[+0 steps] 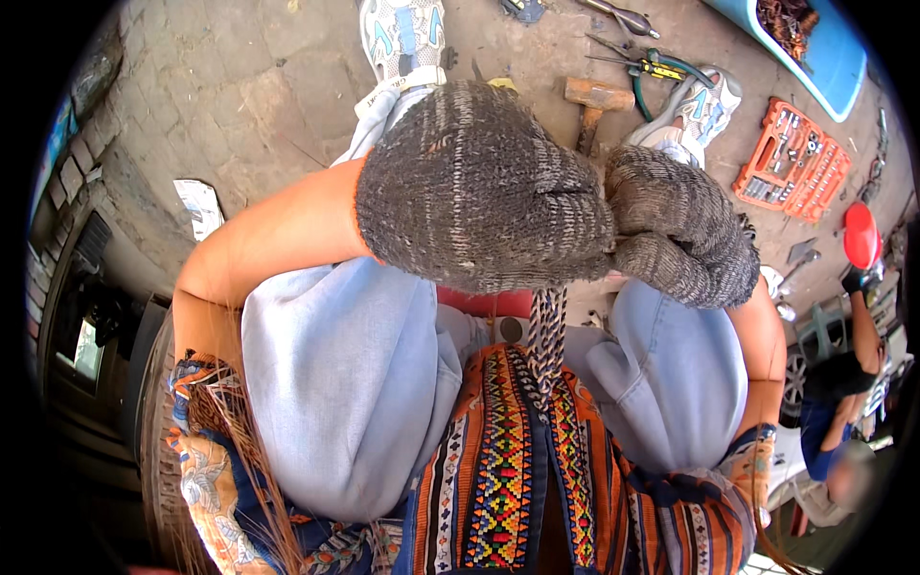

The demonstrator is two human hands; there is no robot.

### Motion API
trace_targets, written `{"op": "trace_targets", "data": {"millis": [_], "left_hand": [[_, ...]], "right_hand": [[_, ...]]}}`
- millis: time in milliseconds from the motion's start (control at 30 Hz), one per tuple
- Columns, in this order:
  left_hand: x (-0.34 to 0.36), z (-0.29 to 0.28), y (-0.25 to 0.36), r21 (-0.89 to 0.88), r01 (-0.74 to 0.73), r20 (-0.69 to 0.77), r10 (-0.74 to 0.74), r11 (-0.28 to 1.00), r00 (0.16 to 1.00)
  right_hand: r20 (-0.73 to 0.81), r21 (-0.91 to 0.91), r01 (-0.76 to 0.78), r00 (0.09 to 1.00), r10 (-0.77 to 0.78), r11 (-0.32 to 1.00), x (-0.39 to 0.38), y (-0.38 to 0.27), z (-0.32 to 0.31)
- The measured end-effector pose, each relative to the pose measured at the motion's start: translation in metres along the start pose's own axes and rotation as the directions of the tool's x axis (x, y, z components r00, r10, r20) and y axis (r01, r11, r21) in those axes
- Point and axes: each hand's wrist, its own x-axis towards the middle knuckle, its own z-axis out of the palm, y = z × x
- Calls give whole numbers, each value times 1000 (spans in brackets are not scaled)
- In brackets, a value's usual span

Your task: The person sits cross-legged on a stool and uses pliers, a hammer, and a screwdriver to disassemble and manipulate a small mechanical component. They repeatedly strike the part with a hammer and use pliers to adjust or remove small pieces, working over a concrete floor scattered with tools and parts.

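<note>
Both hands wear dark grey knitted work gloves and meet in front of my knees. My left hand shows its broad back, with the fingers curled in toward the right. Against it presses my right hand, its fingers bent and closed. Whatever lies between the two hands is hidden by the gloves. Just beyond them a hammer with a rusty brown head lies on the ground. Part of a red object shows below the hands, between my knees.
Yellow-and-black pliers lie near my right shoe. Farther right are an orange socket set case, a light-blue bin with brown scraps, and a red round object. Another person is at the right edge. A crumpled wrapper lies left.
</note>
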Motion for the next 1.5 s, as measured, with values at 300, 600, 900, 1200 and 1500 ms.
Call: {"op": "trace_targets", "data": {"millis": [300, 600, 900, 1200, 1500], "left_hand": [[3, 2, 8, 72, 148, -18, -147, 986, 989], [3, -6, 4, 326, -91, -69, 119, 941, 990], [8, -1, -2, -70, 58, -25, -60, 996, 998], [4, 9, -10, 9, -61, -135, 62, 998, 989], [10, 19, -19, 208, 178, -158, -147, 962, 976]], "right_hand": [[-38, -21, 64, 997, -65, 998, 2, -27, -2], [41, -63, 108, 994, -105, 992, -8, -33, -5], [-54, -194, 127, 989, -140, 973, -9, -30, 3], [-90, -340, 156, 976, -198, 927, -7, -19, 8], [-1, -203, 0, 1000, -1, 979, 3, 3, 2]]}}
